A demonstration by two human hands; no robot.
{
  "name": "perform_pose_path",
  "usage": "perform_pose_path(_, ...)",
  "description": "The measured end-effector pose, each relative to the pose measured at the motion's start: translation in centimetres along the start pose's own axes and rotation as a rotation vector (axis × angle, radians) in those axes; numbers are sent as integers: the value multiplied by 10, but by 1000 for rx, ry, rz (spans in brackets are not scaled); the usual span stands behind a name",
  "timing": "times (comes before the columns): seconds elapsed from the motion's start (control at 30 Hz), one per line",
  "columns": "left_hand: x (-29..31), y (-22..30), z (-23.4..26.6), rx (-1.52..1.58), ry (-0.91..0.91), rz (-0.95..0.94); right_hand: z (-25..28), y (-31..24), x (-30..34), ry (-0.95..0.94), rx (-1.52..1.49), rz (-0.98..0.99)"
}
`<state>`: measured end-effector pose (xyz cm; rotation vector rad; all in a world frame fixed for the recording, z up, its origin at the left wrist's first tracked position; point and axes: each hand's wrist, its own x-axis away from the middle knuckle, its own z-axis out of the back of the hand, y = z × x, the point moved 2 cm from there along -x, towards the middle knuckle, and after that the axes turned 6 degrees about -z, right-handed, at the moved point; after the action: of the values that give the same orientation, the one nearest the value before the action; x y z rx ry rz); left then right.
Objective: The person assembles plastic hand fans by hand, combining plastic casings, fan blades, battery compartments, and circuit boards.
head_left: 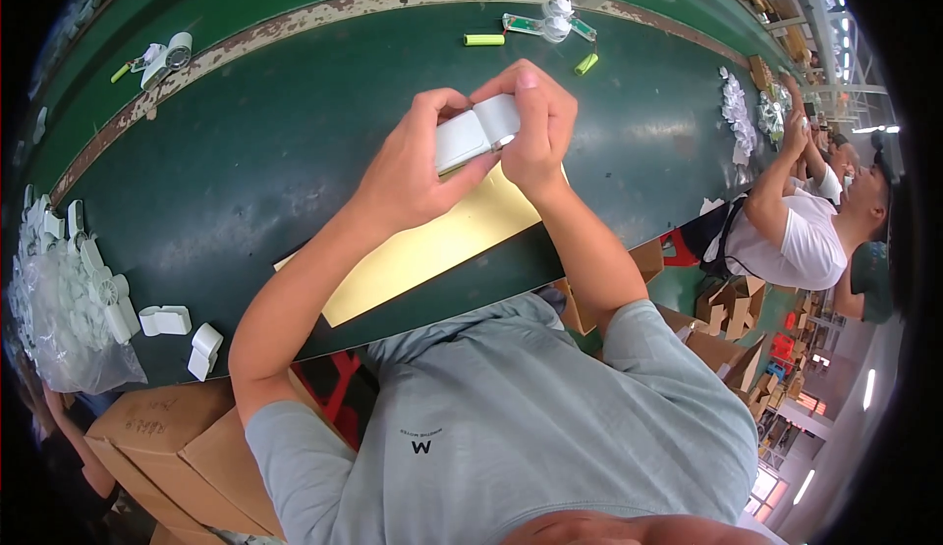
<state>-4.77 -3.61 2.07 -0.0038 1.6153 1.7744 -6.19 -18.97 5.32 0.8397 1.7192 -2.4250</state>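
Observation:
Over the green worktable, my left hand (408,167) and my right hand (542,137) both grip a small white plastic casing (460,142). It has a flat section on the left and a curved section on the right. My left fingers and thumb wrap round its left end. At the right end, my right thumb lies along the top side while the fingers curl behind it, hiding part of the casing. Below my hands a yellow sheet (422,260) lies on the table near its front edge.
Yellow-green battery cells (483,40) and green circuit boards (524,25) with wires lie at the back. A white unit with a round grille (178,51) rests at the far left. White casings in a plastic bag (74,319) crowd the left edge, above cardboard boxes (187,447). A co-worker (801,236) sits at right.

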Motion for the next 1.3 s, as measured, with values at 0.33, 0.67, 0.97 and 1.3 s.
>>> perform_pose_path(0.33,-5,-1,15,-428,-17,-162,-16,0,-12,-2,128,82)
perform_pose_path(0.67,-32,-9,46,-384,-36,165,-28,24,-22,-176,-335,-349)
perform_pose_path(0.97,-105,-88,221,-1237,113,282,-17,28,3,-264,-145,-249)
perform_pose_path(1.3,-27,-145,452,-1139,411,910,-22,-5,7,-380,-30,4)
